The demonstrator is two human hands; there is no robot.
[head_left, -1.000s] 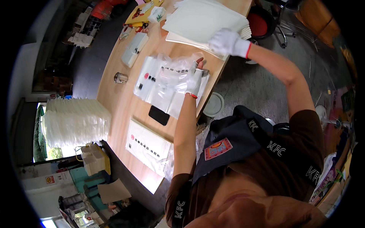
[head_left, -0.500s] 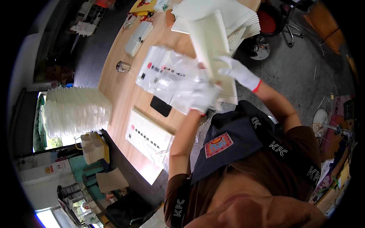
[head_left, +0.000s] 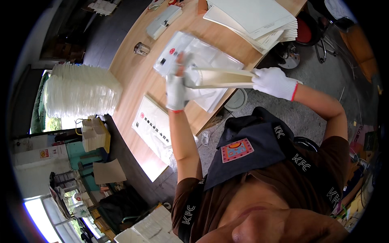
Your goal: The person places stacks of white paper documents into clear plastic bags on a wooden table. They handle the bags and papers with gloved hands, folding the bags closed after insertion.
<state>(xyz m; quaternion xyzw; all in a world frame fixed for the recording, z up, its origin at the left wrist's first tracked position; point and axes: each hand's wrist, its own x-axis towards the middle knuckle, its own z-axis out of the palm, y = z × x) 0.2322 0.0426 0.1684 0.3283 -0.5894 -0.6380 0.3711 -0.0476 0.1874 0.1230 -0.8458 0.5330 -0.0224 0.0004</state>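
Workshop floor [head_left: 328, 87] is grey; pale wood worktop [head_left: 129, 69] runs diagonally across the view. Cream paper [head_left: 227, 76], bowed, is held over the front edge of the worktop, partly above the clear bags [head_left: 202, 46].

Right hand [head_left: 275, 82]: gloved, fingers closed around the paper's right end, out beyond the edge. Left hand [head_left: 177, 87]: gloved with bare fingertips, at the paper's left end; blurred, so cannot tell whether it pinches or only touches.

Progress, judged from layout: one printed packet [head_left: 150, 128] lies at the near end with clear film about it, apparently made up; whether sealed, cannot tell. Paper in hand is outside any bag. Paper stack [head_left: 253, 18] at the far right is loose and fanned, so most of the paper looks unhandled.

Room: bare wood lies left of the bags, between the glass [head_left: 142, 49] and the packet. White case [head_left: 164, 22] limits the far-left side. Paper stack overhangs the front edge near the stool [head_left: 304, 32]; bumping it risks a slide.
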